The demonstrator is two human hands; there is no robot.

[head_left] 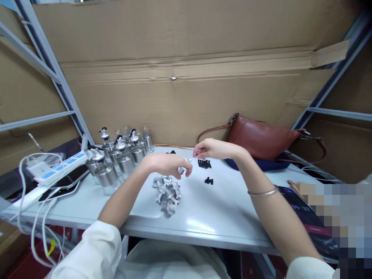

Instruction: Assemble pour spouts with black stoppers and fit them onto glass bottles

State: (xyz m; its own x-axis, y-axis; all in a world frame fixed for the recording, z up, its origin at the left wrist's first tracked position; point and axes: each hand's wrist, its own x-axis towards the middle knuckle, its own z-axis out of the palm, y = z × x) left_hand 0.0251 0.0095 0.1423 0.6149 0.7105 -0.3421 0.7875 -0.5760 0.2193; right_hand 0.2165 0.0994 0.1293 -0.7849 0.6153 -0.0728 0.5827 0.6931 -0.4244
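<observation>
My left hand [168, 164] is curled over the middle of the white table [221, 217], pinching a small silver metal cap [183, 169] between fingers and thumb. Just below it lies a heap of several silver caps [167, 193]. My right hand [213, 149] reaches further back with fingers bent down over a cluster of small black parts [204, 164]; whether it grips one is hidden. A second small group of black parts [208, 180] lies nearer. A thin bracelet [263, 192] is on my right forearm.
Several glass bottles with metal pourer tops [119, 159] stand at the back left. A power strip [62, 166], charger and white cables [37, 217] lie at the left edge. A brown leather bag [261, 137] rests at the back right against a cardboard wall [186, 77].
</observation>
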